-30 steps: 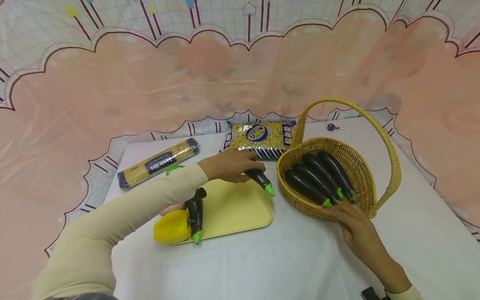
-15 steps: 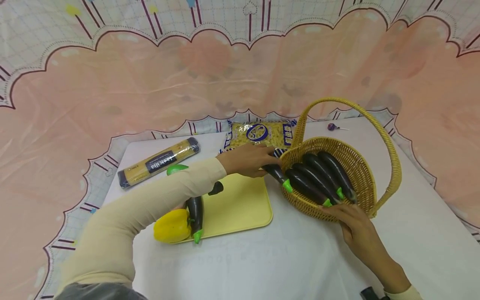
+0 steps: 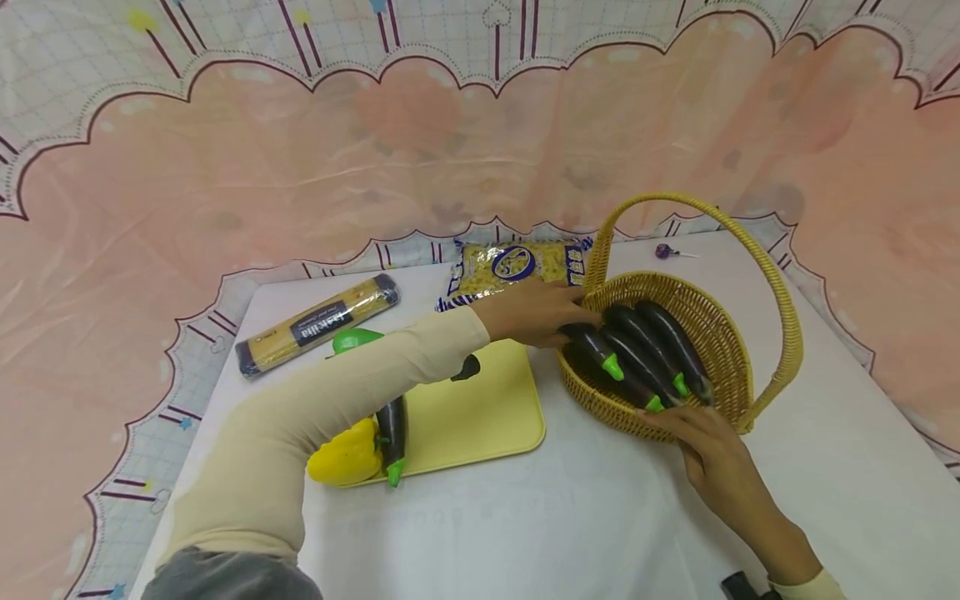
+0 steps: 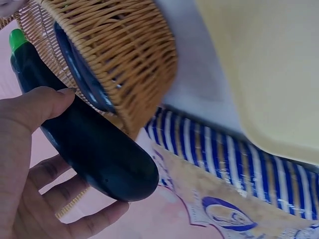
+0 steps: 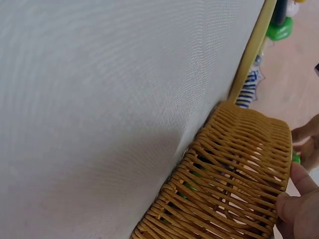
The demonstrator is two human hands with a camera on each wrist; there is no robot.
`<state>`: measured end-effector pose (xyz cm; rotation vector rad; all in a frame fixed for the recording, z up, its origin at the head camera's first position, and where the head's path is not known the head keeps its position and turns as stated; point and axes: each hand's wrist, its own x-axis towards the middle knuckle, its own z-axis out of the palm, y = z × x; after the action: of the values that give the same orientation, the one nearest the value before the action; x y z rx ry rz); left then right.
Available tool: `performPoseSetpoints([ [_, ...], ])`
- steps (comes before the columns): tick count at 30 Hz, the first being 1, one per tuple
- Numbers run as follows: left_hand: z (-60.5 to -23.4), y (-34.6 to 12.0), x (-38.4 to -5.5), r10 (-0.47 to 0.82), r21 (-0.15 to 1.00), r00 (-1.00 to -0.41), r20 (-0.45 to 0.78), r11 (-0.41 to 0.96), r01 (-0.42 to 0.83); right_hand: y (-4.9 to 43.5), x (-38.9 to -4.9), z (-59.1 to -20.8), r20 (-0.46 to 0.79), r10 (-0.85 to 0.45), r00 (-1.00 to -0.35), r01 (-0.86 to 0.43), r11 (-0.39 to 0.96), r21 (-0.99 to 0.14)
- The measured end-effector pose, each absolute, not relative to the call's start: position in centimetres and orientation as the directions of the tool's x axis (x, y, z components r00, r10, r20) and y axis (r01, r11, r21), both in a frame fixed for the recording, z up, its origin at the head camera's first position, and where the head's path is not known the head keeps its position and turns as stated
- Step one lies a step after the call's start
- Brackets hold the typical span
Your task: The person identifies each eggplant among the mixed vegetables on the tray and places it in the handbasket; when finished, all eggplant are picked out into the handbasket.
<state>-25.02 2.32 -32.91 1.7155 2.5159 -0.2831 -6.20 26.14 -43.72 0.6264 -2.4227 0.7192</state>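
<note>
My left hand (image 3: 536,313) holds an eggplant (image 4: 99,149) with a green stem end above the left side of the wicker basket (image 3: 738,358). In the left wrist view the thumb lies across the eggplant's dark body, with the fingers on its other side. Several other eggplants (image 3: 671,337) lie inside the basket, stem ends toward me. My right hand (image 3: 723,467) grips the basket's near rim, and the right wrist view has its thumb (image 5: 287,208) against the woven wall. The held eggplant partly covers one below it in the head view.
A yellow tray (image 3: 487,417) lies left of the basket, bearing a yellow bell pepper (image 3: 347,454) and another eggplant (image 3: 392,433). Something green (image 3: 356,338) sits partly behind the left sleeve. Farther back lie a spaghetti pack (image 3: 318,323), a pasta bag (image 3: 517,262) and a lollipop (image 3: 663,251).
My left hand has carried the eggplant rightward from above the tray's right side to over the basket. The right hand stays on the basket's rim.
</note>
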Motion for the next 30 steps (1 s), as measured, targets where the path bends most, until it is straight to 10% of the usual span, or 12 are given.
performPoseSetpoints([
  [16,-31.9,8.7,-25.5,0.929,-0.187,-0.329,-0.169,0.297,0.936,26.2,-6.3,-43.9,0.603,-0.276,-0.748,-0.56,0.75,-0.351],
  [30,-32.9,13.8,-26.3,0.869,-0.196,-0.406,-0.282,0.363,0.911,26.3,-6.3,-44.0,0.607,-0.273,-0.747,-0.561,0.749,-0.353],
])
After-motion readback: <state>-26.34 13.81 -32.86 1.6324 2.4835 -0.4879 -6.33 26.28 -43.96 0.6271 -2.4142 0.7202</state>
